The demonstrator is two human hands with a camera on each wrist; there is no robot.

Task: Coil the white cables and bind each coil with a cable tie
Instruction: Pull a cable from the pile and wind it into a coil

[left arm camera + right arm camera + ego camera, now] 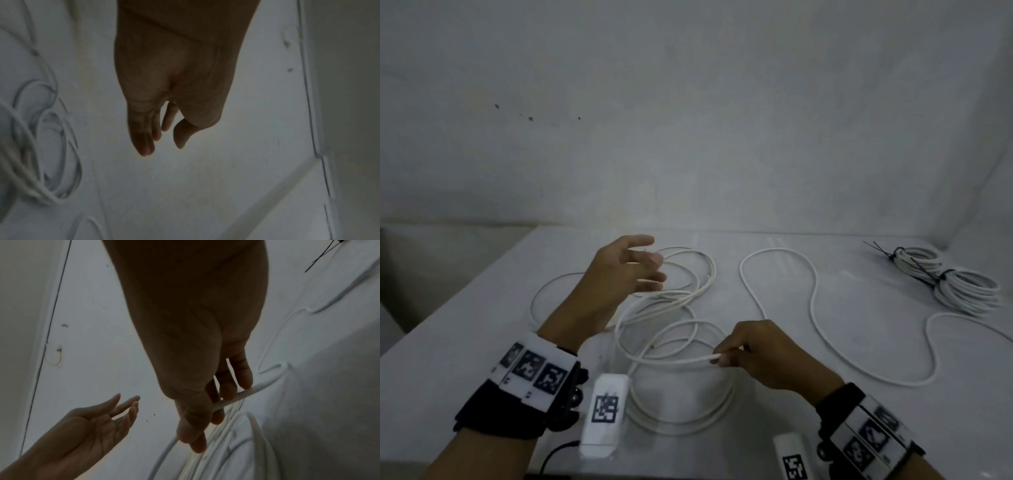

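A white cable lies in loose loops across the middle of the white table. My right hand pinches a strand of this cable between thumb and fingers, lifted a little off the table; the right wrist view shows the same cable running under the fingers. My left hand hovers above the far loops, fingers spread and holding nothing; its fingers hang straight in the left wrist view, with cable loops to their left. A second white cable snakes loose on the right.
Two finished white coils bound with black cable ties sit at the far right of the table. A grey wall rises directly behind the table. The table's left edge drops away near my left wrist.
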